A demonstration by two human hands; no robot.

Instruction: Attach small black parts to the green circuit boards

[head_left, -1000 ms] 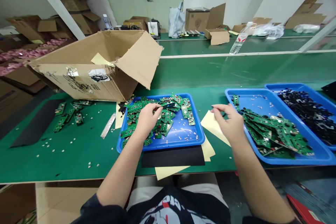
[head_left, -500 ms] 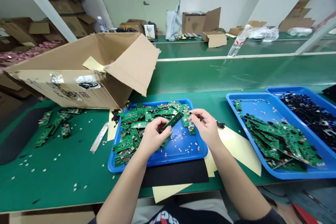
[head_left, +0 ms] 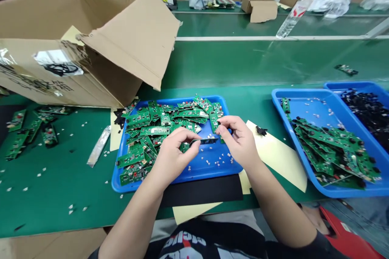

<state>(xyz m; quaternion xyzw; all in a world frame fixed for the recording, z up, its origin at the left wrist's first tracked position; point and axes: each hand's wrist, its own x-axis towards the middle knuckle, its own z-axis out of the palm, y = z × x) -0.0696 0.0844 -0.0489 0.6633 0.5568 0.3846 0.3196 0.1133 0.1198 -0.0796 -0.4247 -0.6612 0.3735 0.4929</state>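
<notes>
My left hand (head_left: 178, 156) pinches a narrow circuit board (head_left: 208, 141) between thumb and fingers. The board is turned nearly edge-on, above the near blue tray (head_left: 179, 176). Close to the board's free end, my right hand (head_left: 238, 139) has thumb and index finger pressed together. Something small and dark shows at those fingertips, too small to name. Many green circuit boards (head_left: 154, 130) are heaped in the tray's left and back part. Small white pieces (head_left: 217, 163) lie scattered on its right part.
A large open carton (head_left: 127, 40) stands at the back left. Right of me, one blue tray (head_left: 281, 107) holds larger boards, another black parts (head_left: 364, 107). Loose boards (head_left: 18, 141) lie left. A bottle (head_left: 299, 10) leans on the ledge. A board (head_left: 346, 69) shows behind the right trays.
The held board has turned from showing its face to nearly edge-on. My view has shifted down and closer. A board now shows behind the right trays where none was visible before.
</notes>
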